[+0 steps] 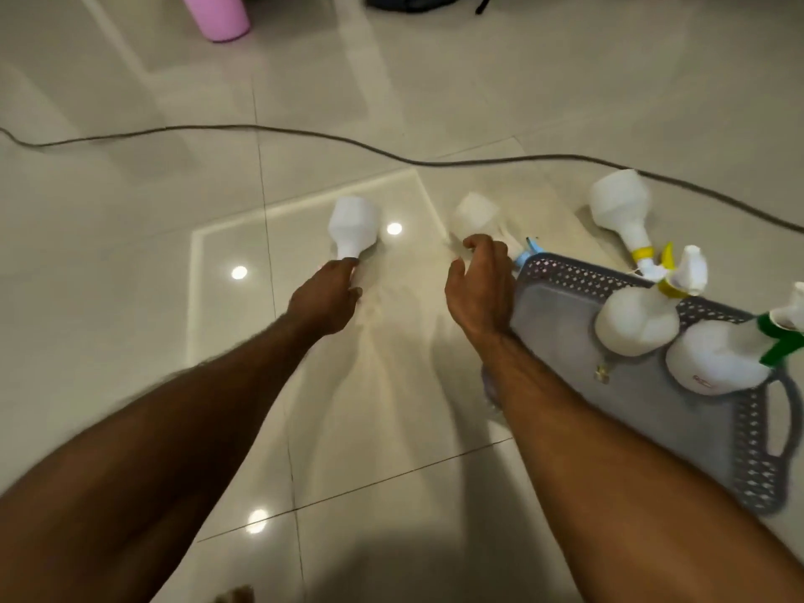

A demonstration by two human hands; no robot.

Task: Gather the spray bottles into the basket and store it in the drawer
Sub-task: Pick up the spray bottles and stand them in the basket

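A grey perforated basket (565, 306) lies on the tiled floor at the right. Two white spray bottles are in it, one with a yellow collar (635, 322) and one with a green trigger (718, 359). A third white bottle with a yellow collar (620, 211) lies on the floor beyond the basket. My left hand (326, 298) grips the neck of a white bottle (352, 226) lying on the floor. My right hand (480, 285) closes around a blurred white bottle with a blue trigger (476, 215) at the basket's far left corner.
A dark cable (304, 134) runs across the floor beyond the bottles. A pink cylindrical container (217, 15) stands at the top left, and a dark bag (426, 0) lies at the top edge. The drawer is not in view.
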